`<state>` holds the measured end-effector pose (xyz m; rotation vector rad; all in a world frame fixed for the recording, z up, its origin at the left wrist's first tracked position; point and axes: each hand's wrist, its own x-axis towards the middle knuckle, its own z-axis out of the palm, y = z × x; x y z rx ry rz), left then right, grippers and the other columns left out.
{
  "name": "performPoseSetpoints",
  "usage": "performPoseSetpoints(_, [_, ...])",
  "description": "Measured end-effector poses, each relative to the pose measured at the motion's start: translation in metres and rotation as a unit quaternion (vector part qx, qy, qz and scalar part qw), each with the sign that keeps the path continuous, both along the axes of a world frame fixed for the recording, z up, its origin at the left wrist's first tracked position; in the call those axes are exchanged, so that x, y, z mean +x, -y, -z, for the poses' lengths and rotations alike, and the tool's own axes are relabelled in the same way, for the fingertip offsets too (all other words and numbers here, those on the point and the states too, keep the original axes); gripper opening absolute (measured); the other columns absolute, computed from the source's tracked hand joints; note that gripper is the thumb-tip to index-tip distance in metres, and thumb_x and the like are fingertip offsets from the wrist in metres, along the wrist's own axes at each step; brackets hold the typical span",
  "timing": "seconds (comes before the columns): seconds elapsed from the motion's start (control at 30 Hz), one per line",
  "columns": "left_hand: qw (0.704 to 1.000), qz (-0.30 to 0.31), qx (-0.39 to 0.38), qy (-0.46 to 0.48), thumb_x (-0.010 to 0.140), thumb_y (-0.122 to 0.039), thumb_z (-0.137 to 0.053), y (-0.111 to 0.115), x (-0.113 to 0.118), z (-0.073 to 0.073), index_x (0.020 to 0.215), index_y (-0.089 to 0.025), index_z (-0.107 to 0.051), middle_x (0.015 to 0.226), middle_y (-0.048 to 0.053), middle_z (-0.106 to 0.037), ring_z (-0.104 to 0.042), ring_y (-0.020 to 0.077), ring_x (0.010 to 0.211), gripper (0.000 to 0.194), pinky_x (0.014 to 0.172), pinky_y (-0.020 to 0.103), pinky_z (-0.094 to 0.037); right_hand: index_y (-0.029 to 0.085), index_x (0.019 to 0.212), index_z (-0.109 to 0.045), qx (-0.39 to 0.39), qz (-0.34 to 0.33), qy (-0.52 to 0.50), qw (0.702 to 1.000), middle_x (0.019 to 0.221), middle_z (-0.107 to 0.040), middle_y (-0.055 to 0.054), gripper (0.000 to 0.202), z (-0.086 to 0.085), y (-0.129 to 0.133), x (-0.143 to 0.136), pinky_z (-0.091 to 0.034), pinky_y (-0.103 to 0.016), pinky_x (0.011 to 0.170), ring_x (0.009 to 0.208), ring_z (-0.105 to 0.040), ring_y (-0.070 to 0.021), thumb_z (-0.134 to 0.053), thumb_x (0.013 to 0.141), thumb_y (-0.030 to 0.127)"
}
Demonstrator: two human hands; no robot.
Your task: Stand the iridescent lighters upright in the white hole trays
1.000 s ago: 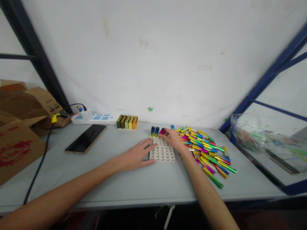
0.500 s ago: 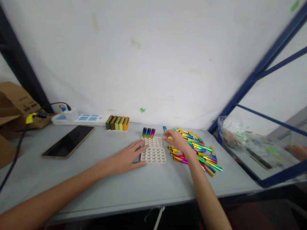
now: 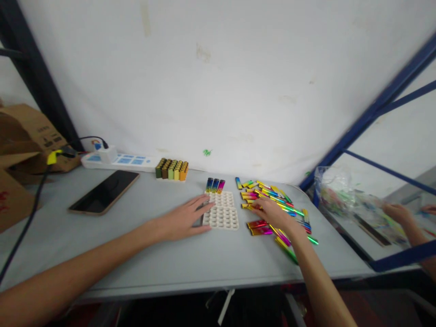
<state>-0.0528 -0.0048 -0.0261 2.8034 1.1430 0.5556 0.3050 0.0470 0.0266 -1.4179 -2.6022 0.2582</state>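
Observation:
A white tray of round holes (image 3: pixel 226 218) lies on the table, with three lighters (image 3: pixel 215 185) upright at its far left end, two blue-and-gold and one pink-and-gold. My left hand (image 3: pixel 185 219) rests against the tray's left side, fingers spread, holding nothing. To the right, loose metallic lighters (image 3: pixel 260 230) in gold, red, green, blue and pink lie in a spread-out pile. My right hand (image 3: pixel 274 213) is over this pile, its fingertips closed on a gold lighter (image 3: pixel 247 206). The hand and forearm hide part of the pile.
A filled block of lighters (image 3: pixel 172 170) stands at the back by a power strip (image 3: pixel 132 161). A phone (image 3: pixel 105 193) lies left, near a cardboard box (image 3: pixel 34 129) and a black cable (image 3: pixel 29 209). Beyond the blue frame (image 3: pixel 357 122), another person's hand (image 3: pixel 398 213) is over a neighbouring table.
My right hand has moved from near the tray's far right corner toward me and right, into the pile, and closed on a lighter. Lighters there have shifted. My left hand stays by the tray.

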Motion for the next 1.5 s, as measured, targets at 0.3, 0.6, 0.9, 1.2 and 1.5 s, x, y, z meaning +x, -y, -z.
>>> performPoseSetpoints(0.3, [1.000, -0.004, -0.025, -0.011, 0.103, -0.055, -0.049, 0.001, 0.001, -0.002, 0.159, -0.019, -0.036, 0.167, 0.018, -0.030, -0.027, 0.0333, 0.155, 0.068, 0.125, 0.049, -0.029, 0.021, 0.122, -0.063, 0.049, -0.023, -0.121, 0.991, 0.092, -0.075, -0.005, 0.028, -0.023, -0.010, -0.043, -0.048, -0.030, 0.078, 0.081, -0.068, -0.0201, -0.048, 0.105, 0.036])
performPoseSetpoints(0.6, [0.999, 0.004, -0.033, -0.004, 0.102, -0.047, -0.055, 0.006, 0.001, -0.009, 0.154, -0.025, -0.045, 0.167, 0.015, -0.030, -0.027, 0.0342, 0.155, 0.057, 0.124, 0.052, -0.031, 0.016, 0.078, -0.065, 0.078, -0.004, -0.115, 0.990, 0.070, -0.066, -0.001, 0.021, -0.012, -0.048, -0.093, -0.035, -0.024, 0.062, 0.063, -0.056, -0.0135, -0.075, 0.089, 0.032])
performPoseSetpoints(0.9, [0.999, 0.008, -0.028, 0.015, 0.101, -0.047, -0.057, 0.005, 0.002, -0.006, 0.152, -0.025, -0.048, 0.167, 0.014, -0.031, -0.027, 0.0342, 0.155, 0.056, 0.124, 0.053, -0.032, 0.018, 0.081, -0.067, 0.020, -0.042, -0.185, 0.982, 0.077, -0.074, -0.003, 0.017, 0.017, -0.053, -0.096, -0.044, -0.024, 0.065, 0.069, -0.066, -0.0160, -0.073, 0.091, 0.031])
performPoseSetpoints(1.2, [0.999, 0.004, -0.033, 0.007, 0.101, -0.047, -0.058, 0.004, 0.002, -0.007, 0.151, -0.025, -0.048, 0.166, 0.014, -0.033, -0.027, 0.0332, 0.155, 0.056, 0.126, 0.050, -0.029, 0.017, 0.081, -0.066, 0.030, -0.053, -0.182, 0.982, 0.077, -0.072, -0.004, 0.019, 0.019, -0.055, -0.094, -0.046, -0.026, 0.068, 0.070, -0.065, -0.0164, -0.074, 0.091, 0.032])
performPoseSetpoints(1.5, [1.000, 0.007, -0.027, 0.010, 0.102, -0.048, -0.056, 0.005, 0.003, -0.008, 0.152, -0.025, -0.048, 0.166, 0.014, -0.032, -0.028, 0.0339, 0.154, 0.056, 0.125, 0.052, -0.031, 0.017, 0.089, -0.067, 0.076, -0.050, -0.185, 0.978, 0.095, -0.066, -0.007, 0.017, 0.025, -0.060, -0.088, -0.051, -0.027, 0.075, 0.080, -0.063, -0.0167, -0.070, 0.094, 0.032])
